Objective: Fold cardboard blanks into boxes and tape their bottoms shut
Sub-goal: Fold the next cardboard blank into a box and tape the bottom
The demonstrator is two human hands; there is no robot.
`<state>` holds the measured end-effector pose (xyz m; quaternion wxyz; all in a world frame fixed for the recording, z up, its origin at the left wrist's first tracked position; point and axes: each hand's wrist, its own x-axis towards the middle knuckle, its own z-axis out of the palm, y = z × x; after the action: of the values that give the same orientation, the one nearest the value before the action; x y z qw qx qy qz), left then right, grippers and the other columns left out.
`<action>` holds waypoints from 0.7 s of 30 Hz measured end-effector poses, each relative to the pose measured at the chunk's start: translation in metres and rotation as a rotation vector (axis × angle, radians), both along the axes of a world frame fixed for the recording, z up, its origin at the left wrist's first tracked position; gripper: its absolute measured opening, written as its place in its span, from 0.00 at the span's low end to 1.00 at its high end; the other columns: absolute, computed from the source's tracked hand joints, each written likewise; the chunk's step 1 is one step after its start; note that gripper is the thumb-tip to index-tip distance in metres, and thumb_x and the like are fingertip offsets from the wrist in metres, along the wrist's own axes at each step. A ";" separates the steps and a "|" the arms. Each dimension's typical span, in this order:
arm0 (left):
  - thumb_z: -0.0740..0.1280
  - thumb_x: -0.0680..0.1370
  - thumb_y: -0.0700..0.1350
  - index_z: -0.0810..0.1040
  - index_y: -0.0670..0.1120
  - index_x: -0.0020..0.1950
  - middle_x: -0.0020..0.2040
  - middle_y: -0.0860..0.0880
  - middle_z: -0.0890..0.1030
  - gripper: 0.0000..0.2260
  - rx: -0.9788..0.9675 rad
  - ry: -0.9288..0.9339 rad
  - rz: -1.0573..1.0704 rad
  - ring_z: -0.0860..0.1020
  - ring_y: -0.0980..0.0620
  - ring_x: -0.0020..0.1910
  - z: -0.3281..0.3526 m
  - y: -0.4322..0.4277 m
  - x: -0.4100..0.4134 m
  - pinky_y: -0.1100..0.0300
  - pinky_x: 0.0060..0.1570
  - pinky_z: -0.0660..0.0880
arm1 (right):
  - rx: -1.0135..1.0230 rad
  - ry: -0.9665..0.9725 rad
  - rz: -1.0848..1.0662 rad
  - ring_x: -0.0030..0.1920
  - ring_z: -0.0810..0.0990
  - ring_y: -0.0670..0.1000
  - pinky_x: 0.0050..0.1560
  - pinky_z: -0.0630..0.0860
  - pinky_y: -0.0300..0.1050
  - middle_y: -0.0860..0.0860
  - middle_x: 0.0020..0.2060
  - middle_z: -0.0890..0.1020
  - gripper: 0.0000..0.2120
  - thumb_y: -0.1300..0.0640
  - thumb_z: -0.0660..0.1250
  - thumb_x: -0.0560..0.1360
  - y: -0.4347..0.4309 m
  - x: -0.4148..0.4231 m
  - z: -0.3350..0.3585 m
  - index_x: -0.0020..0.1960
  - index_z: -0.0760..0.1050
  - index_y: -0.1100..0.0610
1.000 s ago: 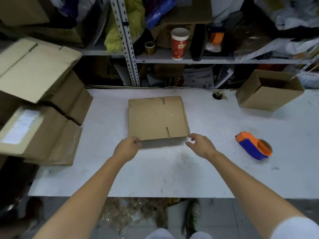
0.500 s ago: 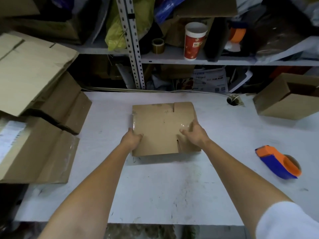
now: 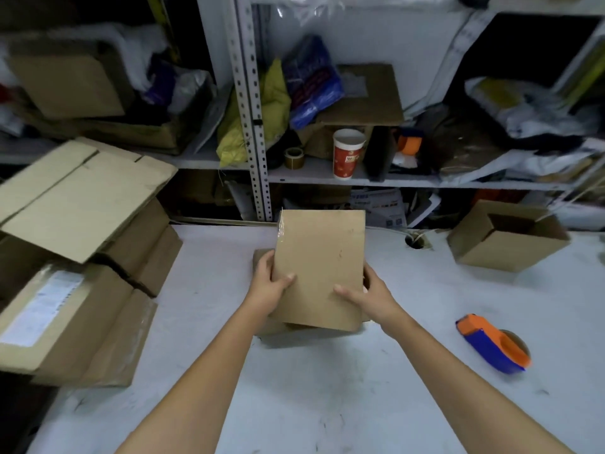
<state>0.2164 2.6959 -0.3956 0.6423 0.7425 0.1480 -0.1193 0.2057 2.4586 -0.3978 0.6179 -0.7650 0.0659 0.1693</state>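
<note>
While the cardboard blank [image 3: 319,267] is tilted up off the table [image 3: 327,388], it is gripped at both side edges — left hand [image 3: 270,288] and right hand [image 3: 368,298] equally near, thumbs on its face. Its long axis points away from the tape dispenser [image 3: 492,344]; a panel beneath is possibly opening.

Both forearms bare; left hand [image 3: 269,287], right hand [image 3: 370,294] ungloved.

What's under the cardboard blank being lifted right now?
Under the raised cardboard blank, held by left hand and right hand, more flat cardboard lies on the white table. The blank covers most of it, so how many pieces is unclear.
</note>
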 end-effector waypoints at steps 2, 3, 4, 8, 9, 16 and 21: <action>0.71 0.79 0.46 0.51 0.55 0.81 0.73 0.55 0.66 0.37 -0.059 -0.009 -0.051 0.68 0.55 0.66 0.016 -0.011 -0.001 0.56 0.63 0.68 | -0.052 -0.036 0.051 0.65 0.74 0.40 0.57 0.77 0.40 0.36 0.66 0.73 0.49 0.50 0.81 0.68 -0.018 -0.009 0.017 0.78 0.53 0.38; 0.71 0.78 0.46 0.47 0.57 0.81 0.72 0.56 0.66 0.41 -0.073 -0.017 -0.088 0.67 0.55 0.65 0.024 -0.018 -0.002 0.56 0.63 0.68 | -0.094 -0.048 0.075 0.65 0.73 0.41 0.60 0.76 0.43 0.34 0.67 0.70 0.54 0.52 0.81 0.68 -0.027 -0.014 0.024 0.79 0.47 0.37; 0.72 0.78 0.46 0.44 0.59 0.81 0.70 0.56 0.66 0.44 -0.081 -0.021 -0.122 0.67 0.55 0.65 0.030 -0.024 -0.002 0.55 0.63 0.69 | -0.147 -0.059 0.094 0.66 0.72 0.43 0.63 0.75 0.44 0.34 0.67 0.68 0.58 0.55 0.80 0.69 -0.035 -0.018 0.031 0.79 0.40 0.37; 0.73 0.77 0.46 0.45 0.60 0.81 0.68 0.56 0.70 0.44 -0.069 -0.043 -0.224 0.74 0.56 0.60 0.045 -0.052 -0.006 0.65 0.47 0.78 | -0.227 -0.093 0.093 0.67 0.68 0.42 0.64 0.71 0.41 0.26 0.63 0.63 0.65 0.60 0.79 0.69 -0.072 -0.030 0.045 0.75 0.26 0.36; 0.73 0.77 0.45 0.49 0.58 0.81 0.70 0.56 0.71 0.42 -0.060 -0.065 -0.245 0.75 0.56 0.60 0.045 -0.060 -0.007 0.68 0.45 0.77 | -0.213 -0.115 0.079 0.67 0.69 0.40 0.65 0.71 0.41 0.23 0.62 0.62 0.66 0.59 0.80 0.68 -0.082 -0.033 0.046 0.75 0.26 0.34; 0.71 0.78 0.48 0.65 0.56 0.75 0.66 0.52 0.77 0.28 -0.025 -0.081 -0.261 0.77 0.50 0.64 0.039 -0.132 -0.029 0.53 0.57 0.79 | -0.151 -0.158 0.000 0.62 0.77 0.41 0.58 0.77 0.40 0.36 0.62 0.77 0.47 0.49 0.79 0.69 -0.152 -0.041 0.045 0.76 0.52 0.34; 0.61 0.83 0.55 0.76 0.56 0.57 0.53 0.56 0.83 0.07 -0.015 0.022 -0.126 0.80 0.61 0.50 0.043 -0.191 -0.048 0.67 0.42 0.74 | -0.209 -0.107 0.010 0.63 0.75 0.50 0.58 0.76 0.44 0.43 0.62 0.78 0.33 0.55 0.76 0.72 -0.202 -0.048 0.024 0.71 0.65 0.42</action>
<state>0.1683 2.5046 -0.3526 0.6375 0.7441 0.1071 -0.1689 0.1581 2.2568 -0.3738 0.5367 -0.8334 0.0461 0.1235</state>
